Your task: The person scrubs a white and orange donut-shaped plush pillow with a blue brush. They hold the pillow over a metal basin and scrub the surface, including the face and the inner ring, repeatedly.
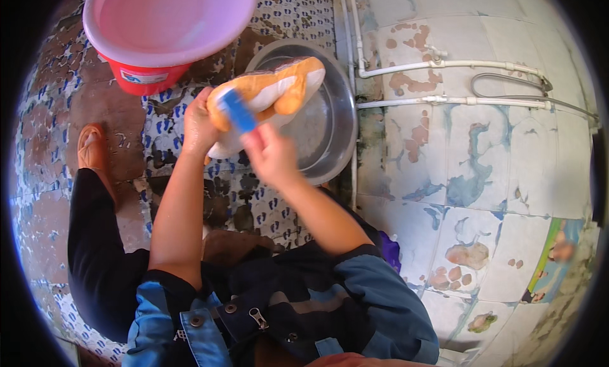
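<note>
My left hand (200,121) grips one end of an orange and white plush toy (269,90) with a brown patch along its top. The toy is held up partly over a round metal basin (347,129) on the floor. In my right hand (274,156) is a blue brush (237,111), blurred by motion, its head against or just above the toy's near end. Its bristles do not show. A paler part of the toy hangs below, between my two hands.
A pink basin (170,18) sits on or in a red bucket (143,76) at the upper left. White pipes (406,103) and a grey hose (507,94) run along the tiled wall at right. My sandaled foot (94,148) rests on the worn, patterned floor.
</note>
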A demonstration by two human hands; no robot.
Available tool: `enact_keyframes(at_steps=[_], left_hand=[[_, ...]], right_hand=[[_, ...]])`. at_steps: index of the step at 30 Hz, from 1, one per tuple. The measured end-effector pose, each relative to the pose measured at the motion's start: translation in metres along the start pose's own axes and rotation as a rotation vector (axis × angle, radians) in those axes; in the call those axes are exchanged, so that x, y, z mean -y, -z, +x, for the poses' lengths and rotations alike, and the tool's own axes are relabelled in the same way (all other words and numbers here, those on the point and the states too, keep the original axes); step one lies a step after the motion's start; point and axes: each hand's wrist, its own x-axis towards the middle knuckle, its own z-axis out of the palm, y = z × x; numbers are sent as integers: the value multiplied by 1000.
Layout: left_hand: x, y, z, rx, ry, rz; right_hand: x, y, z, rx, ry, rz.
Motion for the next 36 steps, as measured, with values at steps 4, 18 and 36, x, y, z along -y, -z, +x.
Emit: enact_keyframes(at_steps=[4, 18, 36], left_hand=[[-9, -5, -4, -32, 81, 284], [-3, -12, 1, 4, 85, 259], [-8, 10, -1, -89, 23, 291]], right_hand=[[-62, 41, 46, -380, -346, -36], [-31, 46, 45, -192, -261, -141], [-93, 83, 54, -440, -377, 286]])
